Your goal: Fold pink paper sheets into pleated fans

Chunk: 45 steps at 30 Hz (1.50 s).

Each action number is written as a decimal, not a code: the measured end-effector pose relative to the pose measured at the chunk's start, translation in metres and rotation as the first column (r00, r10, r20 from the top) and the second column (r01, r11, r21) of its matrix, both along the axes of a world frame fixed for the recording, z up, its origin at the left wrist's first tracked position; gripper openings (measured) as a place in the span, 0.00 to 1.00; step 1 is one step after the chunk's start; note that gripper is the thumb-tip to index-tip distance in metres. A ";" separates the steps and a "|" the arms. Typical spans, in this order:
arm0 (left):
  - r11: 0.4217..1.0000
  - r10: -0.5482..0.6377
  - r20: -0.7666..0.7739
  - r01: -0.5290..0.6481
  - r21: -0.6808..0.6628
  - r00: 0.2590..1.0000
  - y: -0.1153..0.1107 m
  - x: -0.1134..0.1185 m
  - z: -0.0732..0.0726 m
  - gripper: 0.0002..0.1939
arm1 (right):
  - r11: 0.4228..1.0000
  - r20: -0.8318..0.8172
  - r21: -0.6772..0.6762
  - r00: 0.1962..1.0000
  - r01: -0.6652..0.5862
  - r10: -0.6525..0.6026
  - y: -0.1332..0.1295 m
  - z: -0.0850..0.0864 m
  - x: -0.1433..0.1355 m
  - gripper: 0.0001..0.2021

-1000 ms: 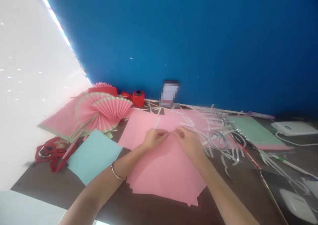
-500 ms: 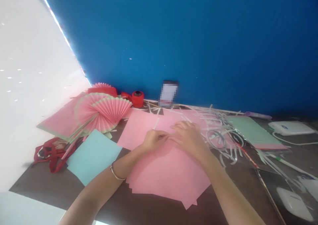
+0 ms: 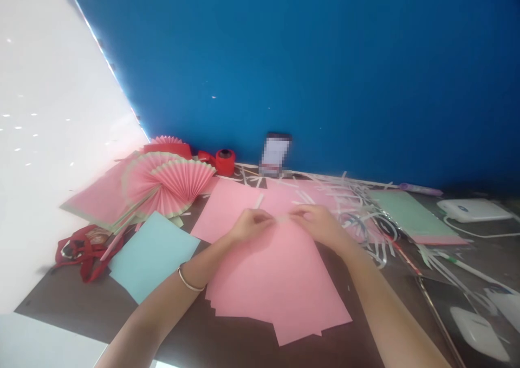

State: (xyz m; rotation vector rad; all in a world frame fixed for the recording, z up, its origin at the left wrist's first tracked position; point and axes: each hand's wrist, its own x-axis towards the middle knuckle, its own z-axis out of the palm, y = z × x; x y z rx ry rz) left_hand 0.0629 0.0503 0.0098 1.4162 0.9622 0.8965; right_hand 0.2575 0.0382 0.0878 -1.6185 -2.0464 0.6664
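A thin pale strip (image 3: pixel 281 218) spans the short gap between my hands, above the upper edge of a pink paper sheet (image 3: pixel 272 281). My left hand (image 3: pixel 248 225) pinches its left end with thumb and fingers together. At the other end, my right hand (image 3: pixel 317 224) has its fingertips closed on the strip. The pink sheet lies on several others in an uneven pile, their lower corners fanned out. Further pink sheets (image 3: pixel 225 202) lie behind the hands, with short white strips on them. Whether the strip sticks to the sheet I cannot tell.
Pleated pink fans (image 3: pixel 184 186) and a light blue sheet (image 3: pixel 154 257) lie left. Behind are a red tape dispenser (image 3: pixel 225 162) and a phone (image 3: pixel 275 155) against the blue wall (image 3: pixel 325 75). Loose white strips (image 3: pixel 357 202), green sheets (image 3: pixel 414 213) and a white device (image 3: pixel 473 210) occupy the right.
My right hand has moved slightly right, its spread fingers now drawn together, and the pale strip shows between the hands. The top pink sheet has turned, its lower corners shifting.
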 end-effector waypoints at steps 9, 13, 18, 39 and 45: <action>0.970 0.241 0.215 -0.233 -0.064 0.946 0.015 -0.002 -0.004 0.17 | 0.983 -0.359 -0.103 0.916 0.153 -0.180 -0.011 -0.023 0.026 0.15; 0.979 0.205 0.245 -0.203 -0.035 0.948 0.014 -0.003 -0.003 0.17 | 0.982 -0.378 -0.040 0.908 0.182 -0.184 -0.015 -0.033 0.021 0.13; 0.990 0.141 0.216 -0.142 -0.011 0.966 0.014 -0.005 -0.001 0.19 | 0.991 -0.218 -0.014 0.967 0.134 -0.134 -0.015 -0.029 0.013 0.12; 0.653 0.069 -0.509 0.347 0.673 0.858 -0.019 0.008 -0.006 0.25 | 0.998 0.123 0.028 0.991 -0.064 0.060 0.005 -0.032 0.014 0.08; 0.660 0.067 -0.702 0.496 0.564 0.709 -0.027 0.010 -0.002 0.30 | 0.985 0.287 -0.076 0.943 -0.155 0.170 0.019 -0.033 0.014 0.10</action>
